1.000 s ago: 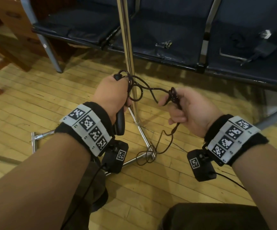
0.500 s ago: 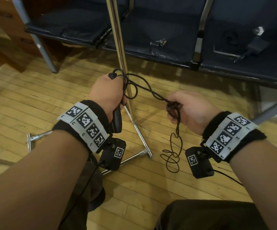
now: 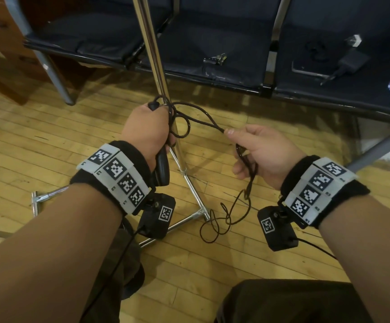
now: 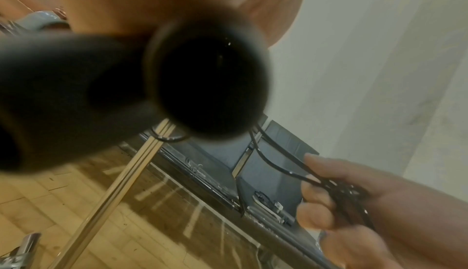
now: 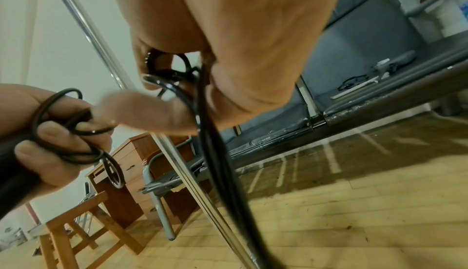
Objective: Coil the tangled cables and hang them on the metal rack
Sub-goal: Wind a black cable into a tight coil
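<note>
A thin dark cable (image 3: 203, 120) runs between my two hands above the wooden floor. My left hand (image 3: 147, 129) grips a black handle (image 3: 162, 167) together with a few loops of the cable (image 5: 60, 125). The handle's round end (image 4: 210, 91) fills the left wrist view. My right hand (image 3: 259, 150) pinches the cable at its fingertips and holds a small bunch of it in the palm (image 5: 172, 67). The loose tail (image 3: 224, 217) hangs down and lies in loops on the floor. The chrome pole of the metal rack (image 3: 152, 50) stands just behind my left hand.
The rack's chrome base bars (image 3: 189, 190) spread on the floor under my hands. A row of dark padded seats (image 3: 212, 43) stands behind, with a charger (image 3: 350, 61) and small items on it. Wooden furniture (image 5: 121, 173) is at the left. My knees (image 3: 282, 301) are below.
My right hand has slid along the cable and now pinches it at the fingertips, farther from the tangle. The hanging tail has dropped lower and swung right.
</note>
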Demonstrator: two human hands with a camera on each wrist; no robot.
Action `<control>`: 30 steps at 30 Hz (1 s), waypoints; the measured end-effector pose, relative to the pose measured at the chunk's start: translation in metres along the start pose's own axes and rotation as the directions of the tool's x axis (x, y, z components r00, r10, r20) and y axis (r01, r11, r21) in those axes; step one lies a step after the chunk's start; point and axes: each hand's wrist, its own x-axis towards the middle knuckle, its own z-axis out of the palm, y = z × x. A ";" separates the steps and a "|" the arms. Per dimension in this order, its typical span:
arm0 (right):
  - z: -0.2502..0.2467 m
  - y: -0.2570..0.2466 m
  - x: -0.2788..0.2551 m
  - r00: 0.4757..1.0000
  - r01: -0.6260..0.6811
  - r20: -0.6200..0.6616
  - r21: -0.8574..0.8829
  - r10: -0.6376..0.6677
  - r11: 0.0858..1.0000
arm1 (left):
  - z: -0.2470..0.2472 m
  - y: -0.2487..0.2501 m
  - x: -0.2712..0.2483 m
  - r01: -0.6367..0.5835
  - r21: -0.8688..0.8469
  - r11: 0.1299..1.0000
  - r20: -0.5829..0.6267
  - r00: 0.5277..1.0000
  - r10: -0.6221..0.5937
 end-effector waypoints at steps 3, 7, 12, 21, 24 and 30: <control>-0.001 0.000 0.001 1.000 0.016 0.006 0.106 -0.016 0.994 | 0.006 -0.003 -0.003 0.020 0.034 0.999 0.026 0.999 -0.021; -0.001 0.000 0.000 0.993 0.082 0.080 0.064 -0.087 0.995 | 0.001 0.000 0.002 0.019 -0.031 0.999 -0.039 0.999 -0.020; 0.002 -0.001 0.000 0.982 0.017 0.188 0.018 -0.020 1.000 | -0.007 -0.003 0.009 0.025 -0.107 0.994 -0.103 0.994 -0.036; -0.003 -0.003 0.005 0.999 0.024 0.029 0.061 -0.026 0.998 | -0.032 -0.001 0.025 0.101 -0.300 0.949 -0.200 0.966 -0.165; -0.003 0.001 0.006 0.993 0.028 0.121 -0.268 0.005 0.963 | -0.036 0.000 0.025 0.094 -0.314 0.945 -0.214 0.962 -0.167; 0.007 0.008 0.005 0.997 0.018 0.076 -0.569 0.031 0.822 | -0.029 0.000 0.009 0.110 -0.201 0.973 -0.038 0.992 -0.120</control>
